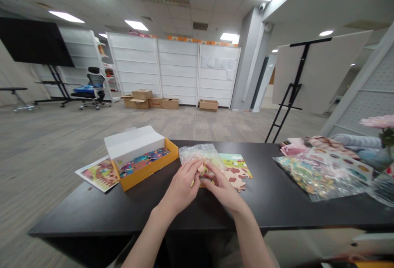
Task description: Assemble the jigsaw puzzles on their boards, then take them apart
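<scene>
My left hand [184,182] and my right hand [224,189] meet over the black table, their fingertips curled close together. Small colourful jigsaw puzzle pieces [202,170] show between the fingers of both hands; how many is hidden. Right behind the hands lies a crumpled clear plastic bag [200,150]. Partly joined jigsaw puzzle [236,177] lies beside my right hand, with brown-spotted cream shapes and a green field. To the left stands an open yellow box [150,173] with a white lid and dark, colourful puzzle pieces inside.
A printed picture sheet [100,174] lies partly under the box. On the right are a clear bag of puzzle pieces [321,177], a white tray with round wells [343,162], folded cloths [335,143] and a pink flower [378,121]. The table's front edge [147,232] runs below my forearms.
</scene>
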Demonstrator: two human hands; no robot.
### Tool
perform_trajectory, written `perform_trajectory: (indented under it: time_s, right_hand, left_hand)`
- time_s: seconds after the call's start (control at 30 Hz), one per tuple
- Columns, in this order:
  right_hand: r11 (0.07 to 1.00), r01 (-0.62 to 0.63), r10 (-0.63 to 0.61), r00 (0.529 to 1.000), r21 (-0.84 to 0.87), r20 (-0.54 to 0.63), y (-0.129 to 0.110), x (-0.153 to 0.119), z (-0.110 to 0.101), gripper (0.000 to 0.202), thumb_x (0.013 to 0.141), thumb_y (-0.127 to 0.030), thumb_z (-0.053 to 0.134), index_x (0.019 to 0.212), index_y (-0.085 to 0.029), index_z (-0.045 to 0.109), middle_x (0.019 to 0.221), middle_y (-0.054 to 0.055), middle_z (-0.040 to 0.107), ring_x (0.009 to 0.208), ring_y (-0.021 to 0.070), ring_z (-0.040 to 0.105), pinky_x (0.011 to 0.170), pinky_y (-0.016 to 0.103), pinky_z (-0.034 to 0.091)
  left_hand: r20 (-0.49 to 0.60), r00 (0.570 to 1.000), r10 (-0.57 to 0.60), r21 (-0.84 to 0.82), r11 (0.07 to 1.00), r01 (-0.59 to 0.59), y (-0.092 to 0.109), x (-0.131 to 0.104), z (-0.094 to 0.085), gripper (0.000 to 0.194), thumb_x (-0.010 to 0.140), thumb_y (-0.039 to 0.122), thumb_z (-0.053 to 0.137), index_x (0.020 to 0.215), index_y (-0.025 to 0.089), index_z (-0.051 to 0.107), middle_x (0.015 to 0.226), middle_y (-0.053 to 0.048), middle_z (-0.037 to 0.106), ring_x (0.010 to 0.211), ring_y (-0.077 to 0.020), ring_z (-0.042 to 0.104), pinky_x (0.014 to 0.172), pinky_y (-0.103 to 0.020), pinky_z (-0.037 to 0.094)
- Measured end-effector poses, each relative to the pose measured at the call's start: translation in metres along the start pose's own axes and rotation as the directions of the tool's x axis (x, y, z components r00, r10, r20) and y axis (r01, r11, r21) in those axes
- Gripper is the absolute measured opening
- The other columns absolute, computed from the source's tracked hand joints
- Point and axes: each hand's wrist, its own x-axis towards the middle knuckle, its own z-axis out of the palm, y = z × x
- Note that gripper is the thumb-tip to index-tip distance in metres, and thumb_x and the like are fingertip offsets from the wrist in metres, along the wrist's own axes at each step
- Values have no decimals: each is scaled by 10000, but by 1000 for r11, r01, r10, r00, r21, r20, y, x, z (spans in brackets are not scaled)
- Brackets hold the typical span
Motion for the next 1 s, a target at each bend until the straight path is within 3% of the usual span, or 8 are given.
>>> perform_trajectory:
  time_s: [0.07, 0.17, 0.27, 0.37, 0.43, 0.53, 0.7, 1.0]
  right_hand:
    - [992, 92, -96, 995, -91, -37, 3, 3, -1, 592, 830, -353, 681, 1404, -280, 553, 1512, 91, 472, 1277, 247, 566, 998, 375, 523]
    - [961, 111, -137, 987, -255, -85, 2, -3, -21, 446, 866, -350, 607, 1302, -260, 629, 1372, 100, 597, 1115, 243, 649, 868, 358, 562]
    - [882, -29, -97, 965, -470, -242, 1, -16, -56, 326, 891, -414, 532, 1039, -202, 730, 1078, 112, 724, 820, 236, 684, 733, 360, 544]
    - [661, -278, -80, 897, -697, -434, 9, -27, -87, 325, 857, -370, 543, 1025, -179, 745, 1015, 140, 724, 799, 262, 669, 767, 390, 507]
    - [558, -329, -70, 896, -762, -439, 16, -31, -97, 344, 846, -359, 553, 1062, -176, 748, 1031, 153, 716, 853, 282, 670, 792, 390, 493]
    - [511, -309, -51, 921, -802, -386, 21, -33, -96, 379, 860, -363, 536, 1124, -175, 732, 1038, 153, 709, 899, 283, 670, 824, 376, 485]
    - [544, -296, -18, 931, -785, -364, 16, -30, -88, 353, 830, -379, 543, 1060, -174, 715, 972, 131, 707, 887, 282, 671, 778, 362, 492]
    - [860, -165, -50, 915, -483, -401, 36, -19, -95, 383, 707, -417, 606, 972, -155, 693, 1118, 151, 700, 774, 226, 694, 743, 367, 573]
  left_hand:
    - [10, 1000, -14, 21, 1000, 14, -1, 0, 3, 475, 948, 130, 423, 1412, 210, 484, 1414, -105, 555, 1344, -234, 501, 1132, -440, 443]
    - [44, 999, -28, 51, 998, 26, -3, -2, 6, 512, 939, 131, 427, 1446, 202, 445, 1441, -113, 528, 1358, -240, 486, 1135, -438, 434]
    - [76, 997, -27, 88, 996, 21, -4, -4, 6, 534, 933, 138, 437, 1461, 217, 429, 1451, -113, 523, 1355, -251, 490, 1127, -446, 430]
    - [114, 993, -40, 157, 987, 21, -3, -5, 4, 520, 944, 162, 441, 1460, 223, 427, 1436, -119, 542, 1338, -268, 500, 1091, -458, 443]
    - [157, 986, -57, 213, 977, 23, -2, -6, 4, 505, 949, 175, 442, 1452, 214, 432, 1429, -128, 550, 1323, -281, 504, 1059, -467, 455]
    - [233, 966, -110, 292, 956, 38, -3, -8, 6, 509, 931, 165, 452, 1439, 202, 438, 1449, -137, 533, 1316, -302, 495, 1026, -479, 463]
    - [340, 919, -200, 342, 937, 77, -5, -11, 12, 524, 896, 145, 447, 1417, 198, 452, 1407, -114, 560, 1281, -281, 514, 1035, -441, 457]
    - [375, 903, -211, 347, 935, 75, -2, -9, 13, 525, 887, 112, 414, 1407, 174, 459, 1339, -118, 594, 1244, -278, 544, 1051, -426, 450]
